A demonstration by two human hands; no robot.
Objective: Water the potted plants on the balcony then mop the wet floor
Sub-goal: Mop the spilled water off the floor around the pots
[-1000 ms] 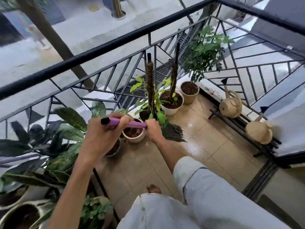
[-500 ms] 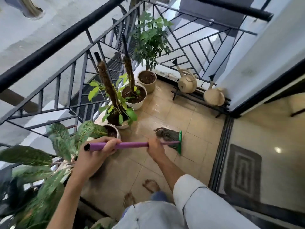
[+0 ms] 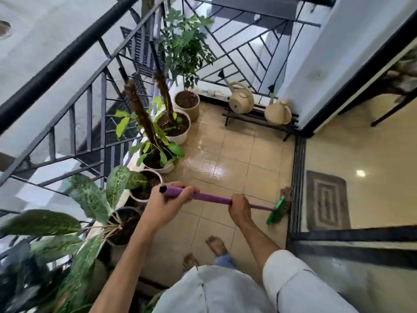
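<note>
— Head view: both hands on the mop! The left hand (image 3: 168, 199) wraps the purple handle (image 3: 212, 197) near its top end, the right hand (image 3: 239, 207) is clenched lower down.

— And the mop head (image 3: 279, 210)?

— Down by the door track (image 3: 297, 186), on the wet floor (image 3: 216, 163). Potted plants (image 3: 158, 141) line the railing (image 3: 67, 59).

Purple mop handle (image 3: 209, 197), green mop head (image 3: 275, 211)

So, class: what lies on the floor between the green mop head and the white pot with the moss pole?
In the head view, only bare, wet, glossy tiles lie between the mop head and the white pot.
</note>
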